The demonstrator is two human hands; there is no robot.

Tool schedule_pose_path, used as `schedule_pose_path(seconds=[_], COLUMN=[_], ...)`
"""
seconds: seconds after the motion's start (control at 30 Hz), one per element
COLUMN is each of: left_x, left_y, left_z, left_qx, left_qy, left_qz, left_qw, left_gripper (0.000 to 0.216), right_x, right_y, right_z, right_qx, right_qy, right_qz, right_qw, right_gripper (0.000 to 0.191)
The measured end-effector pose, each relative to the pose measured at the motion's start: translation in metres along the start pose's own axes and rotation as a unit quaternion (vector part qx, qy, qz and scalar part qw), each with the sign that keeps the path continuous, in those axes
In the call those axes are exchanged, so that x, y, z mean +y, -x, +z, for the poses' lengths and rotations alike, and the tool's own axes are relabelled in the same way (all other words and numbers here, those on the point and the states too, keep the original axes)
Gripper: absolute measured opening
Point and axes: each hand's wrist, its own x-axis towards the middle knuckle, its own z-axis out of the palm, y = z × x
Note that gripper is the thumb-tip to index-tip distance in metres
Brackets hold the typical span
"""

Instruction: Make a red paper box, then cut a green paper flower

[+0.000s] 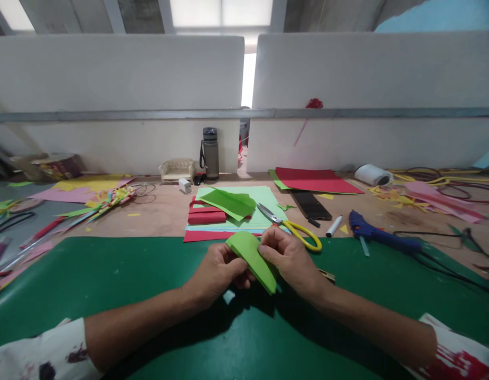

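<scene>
A folded piece of light green paper [250,258] with a rounded upper edge is held up over the green mat [149,327]. My left hand [218,272] pinches its lower left side, thumb in front and fingers behind. At its right edge, my right hand [290,258] closes thumb and fingertips on the same paper. Just beyond my right hand lie scissors [302,232] with yellow handles, blades resting on pale green sheets [264,198]. Another green folded paper [231,203] and a folded red paper piece [207,215] rest on that stack.
A blue glue gun [381,235], a white marker [334,226] and a black phone [311,205] lie to the right. Red sheets [316,180] sit behind. A dark bottle [210,153] stands near the white partition [121,79]. Colored paper scraps [110,200] clutter the left.
</scene>
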Motion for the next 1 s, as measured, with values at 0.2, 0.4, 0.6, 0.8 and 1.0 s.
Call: schedule_pose_path(seconds=[0.2,0.4,0.6,0.8,1.0], left_x=[-0.004,-0.002,-0.004,-0.004,0.002], left_y=[0.0,0.0,-0.001,-0.002,-0.002], left_z=[-0.003,-0.004,-0.005,-0.007,-0.008], left_qx=[-0.028,-0.025,-0.008,-0.022,-0.023], left_qy=[0.046,0.046,0.047,0.059,0.135], left_qz=[0.029,0.023,0.027,0.039,0.047], left_qw=[0.998,0.998,0.999,0.997,0.989], left_gripper=[0.023,0.03,0.033,0.033,0.046], right_x=[0.0,0.006,0.008,0.013,0.011], right_y=[0.002,0.003,0.002,0.001,-0.002], right_z=[0.003,0.003,0.005,0.007,0.003], right_qx=[-0.034,-0.045,-0.039,-0.049,-0.02], right_qy=[-0.009,-0.084,-0.152,-0.235,-0.206], right_qz=[0.037,0.086,0.116,0.135,0.128], right_qw=[0.999,0.992,0.981,0.961,0.97], right_gripper=[0.012,0.02,0.027,0.033,0.033])
